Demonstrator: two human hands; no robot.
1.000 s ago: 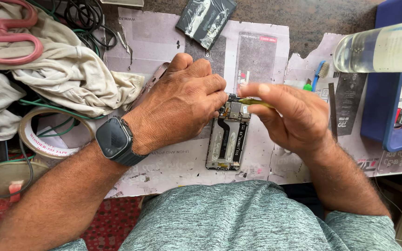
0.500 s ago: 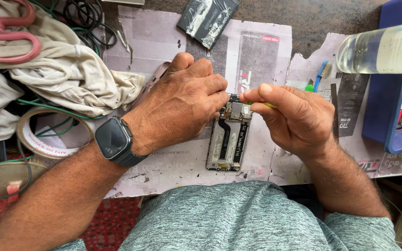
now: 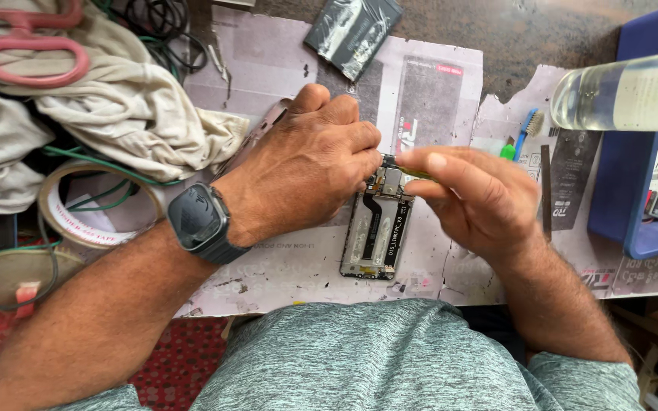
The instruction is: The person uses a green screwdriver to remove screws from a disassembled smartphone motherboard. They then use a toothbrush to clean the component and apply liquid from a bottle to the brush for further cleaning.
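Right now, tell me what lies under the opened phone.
The opened phone lies on a sheet of pale printed paper spread over the table. Its top end is covered by the left hand and right hand, so what is there cannot be seen.

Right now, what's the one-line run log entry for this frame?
left hand: steadies opened phone at top | right hand: pinches thin green tool, tip at phone top | surface: paper-covered bench

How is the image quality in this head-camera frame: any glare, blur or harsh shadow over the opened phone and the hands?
Head view: soft, even daylight, no harsh shadows; the opened phone and both hands, left hand and right hand, are sharp; mild glare on the clear bottle at the right edge; the pink scissors at the top-left corner are cropped and slightly soft.
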